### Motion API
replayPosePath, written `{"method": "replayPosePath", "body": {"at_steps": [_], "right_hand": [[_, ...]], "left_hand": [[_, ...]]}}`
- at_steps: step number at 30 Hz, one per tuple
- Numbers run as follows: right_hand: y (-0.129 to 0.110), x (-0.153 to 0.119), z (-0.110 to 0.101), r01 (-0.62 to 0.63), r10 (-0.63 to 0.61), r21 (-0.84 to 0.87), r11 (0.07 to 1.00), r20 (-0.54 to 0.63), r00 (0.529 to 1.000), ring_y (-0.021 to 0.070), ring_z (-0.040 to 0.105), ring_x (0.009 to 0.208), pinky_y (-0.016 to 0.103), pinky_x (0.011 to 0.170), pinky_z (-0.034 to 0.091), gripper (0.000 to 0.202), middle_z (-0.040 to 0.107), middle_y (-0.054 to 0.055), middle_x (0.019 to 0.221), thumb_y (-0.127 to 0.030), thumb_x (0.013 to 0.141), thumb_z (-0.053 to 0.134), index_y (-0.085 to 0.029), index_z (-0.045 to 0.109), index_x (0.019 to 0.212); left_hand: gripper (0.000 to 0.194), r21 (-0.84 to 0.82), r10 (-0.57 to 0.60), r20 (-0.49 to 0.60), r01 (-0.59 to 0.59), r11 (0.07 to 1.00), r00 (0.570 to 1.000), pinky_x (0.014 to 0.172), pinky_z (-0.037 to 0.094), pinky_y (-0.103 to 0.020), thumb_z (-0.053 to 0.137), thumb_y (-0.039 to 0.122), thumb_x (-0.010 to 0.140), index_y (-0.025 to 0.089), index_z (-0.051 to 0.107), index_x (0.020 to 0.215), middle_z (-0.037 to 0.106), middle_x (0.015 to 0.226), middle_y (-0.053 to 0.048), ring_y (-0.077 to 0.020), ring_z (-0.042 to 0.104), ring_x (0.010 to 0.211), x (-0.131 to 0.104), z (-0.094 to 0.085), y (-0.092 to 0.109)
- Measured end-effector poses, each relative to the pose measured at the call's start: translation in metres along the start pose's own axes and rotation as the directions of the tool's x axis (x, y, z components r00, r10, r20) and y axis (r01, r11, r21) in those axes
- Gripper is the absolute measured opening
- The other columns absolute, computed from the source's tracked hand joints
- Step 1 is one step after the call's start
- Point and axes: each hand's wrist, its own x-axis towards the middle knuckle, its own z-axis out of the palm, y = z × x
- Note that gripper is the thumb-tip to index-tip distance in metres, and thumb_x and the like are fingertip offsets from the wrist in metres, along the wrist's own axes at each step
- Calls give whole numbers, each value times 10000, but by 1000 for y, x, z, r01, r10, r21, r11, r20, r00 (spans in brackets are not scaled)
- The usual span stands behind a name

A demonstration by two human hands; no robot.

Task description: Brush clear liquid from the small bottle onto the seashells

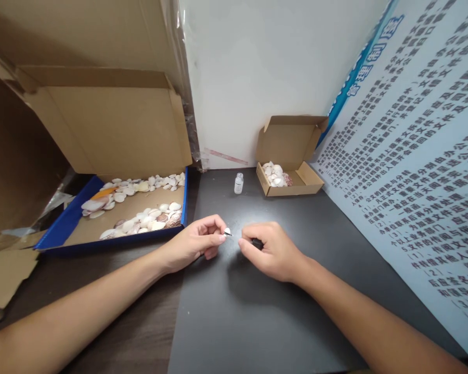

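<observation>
Between the thumb and fingers of my left hand (pixel 197 239) a small white shell (pixel 227 230) is pinched. A thin dark tip (pixel 228 234) lies against the shell's lower edge; what it belongs to is not clear. My right hand (pixel 273 249) is closed around a black cap-like piece (pixel 257 243), most of it hidden by the fingers. Both hands are raised over the dark tabletop, fingertips a small gap apart. Beyond them an uncapped little glass bottle (pixel 238 184) with a whitish look and a label stands upright.
At left, an open blue-sided cardboard box (pixel 113 213) holds many shells in two groups, with an orange piece (pixel 103 193) among them. A smaller open cardboard box (pixel 296 188) with white and reddish shells stands back right. A white panel (pixel 265 67) and a printed poster (pixel 425 156) border the table (pixel 218 322).
</observation>
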Motion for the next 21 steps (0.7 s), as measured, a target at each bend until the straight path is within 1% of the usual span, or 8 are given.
{"method": "replayPosePath", "body": {"at_steps": [4,7,9,12,16,19,21], "right_hand": [[0,-1,-1,-9,9,-12,1000,-35,999,103,281,514,267,526,214,346,278,-61,535,-229,849,475,-209,254,584],[0,0,1,5,-6,-8,1000,-9,1000,103,324,523,262,536,231,339,334,-56,543,-254,868,478,-206,291,590],[1,0,2,-9,9,-13,1000,-2,1000,102,322,517,265,531,223,340,341,-58,541,-250,877,480,-205,298,593],[1,0,3,-27,27,-16,1000,-17,999,105,315,522,265,533,225,351,321,-58,544,-253,900,455,-208,275,602],[0,0,3,-22,22,-16,1000,-3,1000,104,325,527,262,538,233,348,334,-58,550,-263,895,470,-205,292,602],[0,1,3,-59,59,-27,998,-26,998,105,299,518,268,528,215,363,302,-60,539,-252,898,461,-207,263,598],[0,1,4,-57,57,-23,998,-16,998,106,310,527,265,531,223,366,312,-57,547,-267,908,452,-206,264,600]], "left_hand": [[152,-77,-22,-23,20,997,1000,489,385,-190,736,223,794,193,588,803,479,568,69,-62,420,486,0,-1,3],[174,-119,-36,-53,30,992,998,509,401,-197,746,209,777,189,573,768,492,581,60,-72,444,518,-1,-2,5],[190,-135,-40,-52,33,990,998,510,389,-193,757,208,767,184,569,757,495,577,61,-67,439,514,-2,-3,6],[197,-143,-40,-44,33,989,998,508,369,-188,766,215,766,181,572,759,495,568,67,-57,426,497,-2,-3,5],[205,-139,-39,-34,33,990,999,503,357,-187,774,227,767,178,576,746,489,552,69,-54,418,488,-1,-2,4],[202,-136,-32,-43,26,990,999,502,354,-187,775,231,768,178,582,745,487,543,71,-53,414,483,-1,-2,4],[211,-135,-31,-52,24,991,998,500,349,-186,785,234,760,177,583,739,488,541,71,-51,417,482,0,-2,4]]}}
